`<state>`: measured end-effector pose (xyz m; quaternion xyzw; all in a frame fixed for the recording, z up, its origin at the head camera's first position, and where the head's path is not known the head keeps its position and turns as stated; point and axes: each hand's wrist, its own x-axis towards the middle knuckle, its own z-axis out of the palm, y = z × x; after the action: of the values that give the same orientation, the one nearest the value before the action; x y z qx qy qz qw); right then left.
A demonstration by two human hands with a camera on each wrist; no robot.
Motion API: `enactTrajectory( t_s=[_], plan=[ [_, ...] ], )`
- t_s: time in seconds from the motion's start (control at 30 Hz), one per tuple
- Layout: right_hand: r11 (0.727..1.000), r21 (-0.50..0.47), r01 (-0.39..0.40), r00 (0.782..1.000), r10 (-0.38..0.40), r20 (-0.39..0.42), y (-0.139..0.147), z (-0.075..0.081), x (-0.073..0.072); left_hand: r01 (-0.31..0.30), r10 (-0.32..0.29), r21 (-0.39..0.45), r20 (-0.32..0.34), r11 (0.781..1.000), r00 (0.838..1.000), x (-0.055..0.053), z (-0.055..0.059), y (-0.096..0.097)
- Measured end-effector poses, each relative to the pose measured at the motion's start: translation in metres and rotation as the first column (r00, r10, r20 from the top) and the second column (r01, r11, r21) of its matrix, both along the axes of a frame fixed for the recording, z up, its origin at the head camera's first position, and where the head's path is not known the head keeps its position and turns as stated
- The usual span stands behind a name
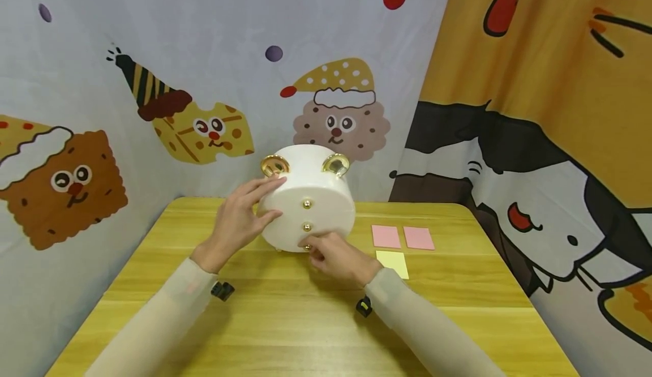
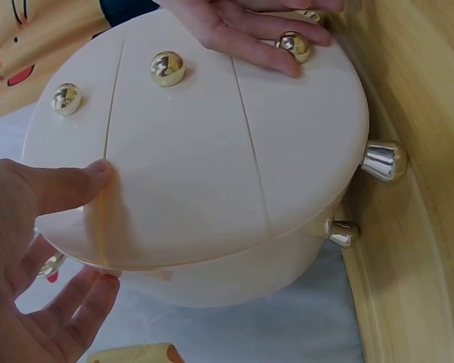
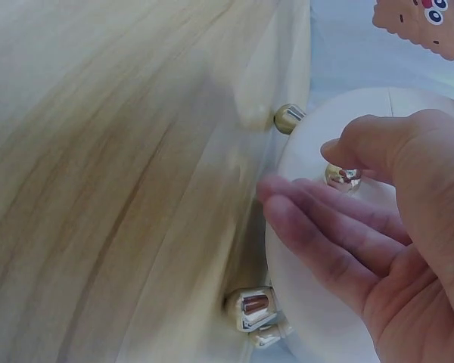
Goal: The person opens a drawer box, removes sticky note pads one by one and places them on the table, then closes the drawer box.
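Observation:
A white rounded drawer box (image 1: 285, 210) stands near the table's far side, with gold ear shapes (image 1: 335, 165) on top and short gold feet (image 2: 384, 160). Thin seams divide its front into three drawers, each with a round gold knob (image 2: 168, 69). My left hand (image 1: 239, 215) holds the box's left side, thumb on the front face and other fingers round the edge. Down at the lowest drawer, my right hand (image 1: 338, 257) has thumb and forefinger at the bottom knob (image 3: 343, 177), pinching it. The drawer fronts look flush with one another.
Two pink sticky-note pads (image 1: 386, 236) and a yellow one (image 1: 392, 264) lie on the wooden table (image 1: 285, 331), right of the box. A cartoon-printed curtain (image 1: 219, 37) hangs behind the table and along its sides.

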<state>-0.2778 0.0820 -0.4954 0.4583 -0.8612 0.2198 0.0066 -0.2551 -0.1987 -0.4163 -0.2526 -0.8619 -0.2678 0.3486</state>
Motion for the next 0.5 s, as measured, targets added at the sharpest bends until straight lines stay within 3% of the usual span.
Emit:
enactTrajectory(
  t_s=[0.5],
  plan=[
    [0.998, -0.027, 0.055, 0.996, -0.057, -0.069, -0.0067, 0.0024, 0.0053, 0.004, -0.004, 0.011, -0.007, 1.000, 1.000, -0.0022, -0.0057, -0.0004]
  ],
)
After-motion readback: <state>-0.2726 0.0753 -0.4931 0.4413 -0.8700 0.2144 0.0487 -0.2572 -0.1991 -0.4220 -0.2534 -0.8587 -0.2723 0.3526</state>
